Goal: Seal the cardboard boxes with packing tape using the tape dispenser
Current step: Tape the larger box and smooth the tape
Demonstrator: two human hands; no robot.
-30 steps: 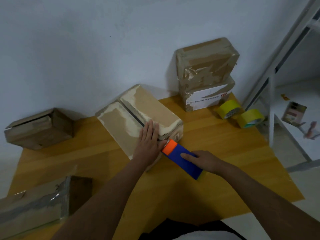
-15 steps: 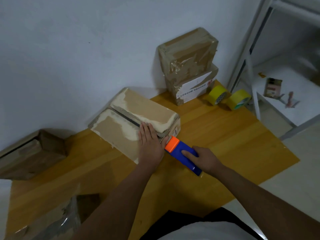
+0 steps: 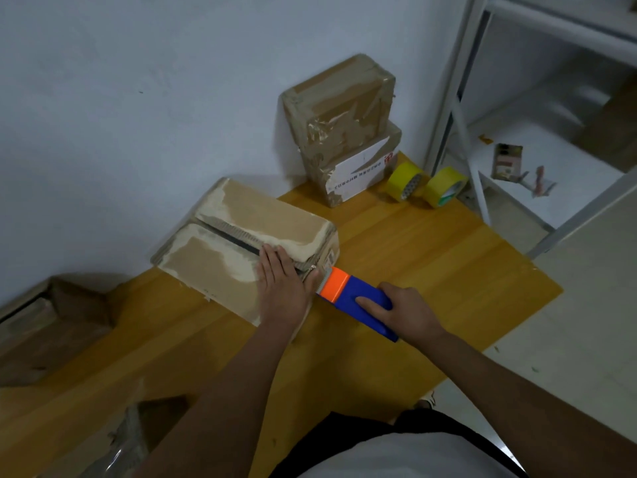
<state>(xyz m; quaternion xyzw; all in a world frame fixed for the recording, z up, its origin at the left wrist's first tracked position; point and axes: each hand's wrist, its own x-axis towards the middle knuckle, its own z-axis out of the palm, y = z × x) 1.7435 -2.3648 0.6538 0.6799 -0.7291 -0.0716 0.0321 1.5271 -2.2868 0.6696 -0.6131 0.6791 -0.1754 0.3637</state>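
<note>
Yellow wooden tabletop (image 3: 431, 257) against a pale wall. At far left I see a brown box (image 3: 51, 326). At centre lies the cardboard box (image 3: 241, 243), its top flaps meeting at an unsealed seam. My left hand (image 3: 282, 288) presses flat, fingers straight, on its near end. My right hand (image 3: 410, 312) grips the blue-and-orange tape dispenser (image 3: 355, 298), orange end at the box's near end. Behind, two stacked taped boxes (image 3: 344, 122); rightward, two yellow tape rolls (image 3: 425, 184).

Scuffed cardboard box (image 3: 241, 250); smooth wooden table (image 3: 431, 257)
</note>
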